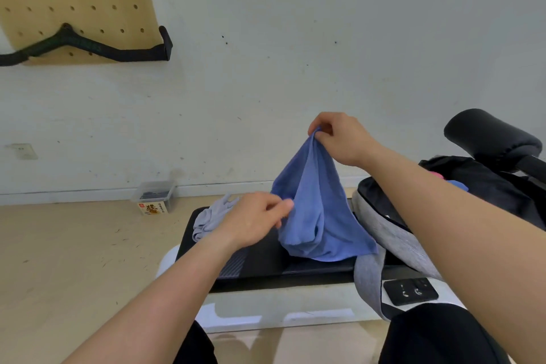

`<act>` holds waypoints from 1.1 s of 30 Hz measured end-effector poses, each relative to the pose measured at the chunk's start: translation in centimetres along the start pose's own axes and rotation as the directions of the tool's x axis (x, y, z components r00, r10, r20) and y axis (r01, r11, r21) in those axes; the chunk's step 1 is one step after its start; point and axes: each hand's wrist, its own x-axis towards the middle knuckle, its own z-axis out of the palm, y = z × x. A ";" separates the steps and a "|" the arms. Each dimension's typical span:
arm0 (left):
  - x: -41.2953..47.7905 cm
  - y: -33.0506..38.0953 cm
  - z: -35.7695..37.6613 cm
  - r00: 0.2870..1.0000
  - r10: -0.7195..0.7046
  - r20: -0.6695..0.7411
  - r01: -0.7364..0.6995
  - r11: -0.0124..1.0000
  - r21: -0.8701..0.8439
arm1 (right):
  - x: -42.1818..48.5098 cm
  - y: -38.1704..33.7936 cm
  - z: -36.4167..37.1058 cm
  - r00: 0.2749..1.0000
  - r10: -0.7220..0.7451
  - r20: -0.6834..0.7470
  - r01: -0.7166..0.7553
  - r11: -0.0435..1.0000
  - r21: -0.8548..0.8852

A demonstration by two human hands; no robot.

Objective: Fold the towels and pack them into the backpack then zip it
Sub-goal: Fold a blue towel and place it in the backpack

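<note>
risk: the blue towel (313,210) hangs bunched, so a pull on the wrong edge may give a crooked fold, or a weak pinch may let it drop.
direction: its long axis is near upright, with the top corner up and the low end spread on the desk (266,257).
right hand (339,136): fingers pinch the top corner.
left hand (254,219): fingers pinch the left edge, lower down.
place: above the desk, between the grey towel (212,216) and the open backpack (381,224).
</note>
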 end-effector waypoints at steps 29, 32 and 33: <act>1.0 -3.1 -4.2 0.954 -0.227 0.195 0.288 0.873 -0.394 | 0.1 4.5 -0.4 0.942 0.286 -0.178 -0.313 0.938 -0.148; 0.8 -2.7 -4.7 0.943 -0.333 0.004 0.320 0.904 -0.283 | -0.2 4.0 -1.0 0.939 0.298 -0.172 -0.329 0.923 -0.200; 0.9 -2.5 -4.9 0.927 -0.362 -0.097 0.328 0.910 -0.255 | -0.3 3.9 -1.1 0.940 0.301 -0.159 -0.331 0.916 -0.225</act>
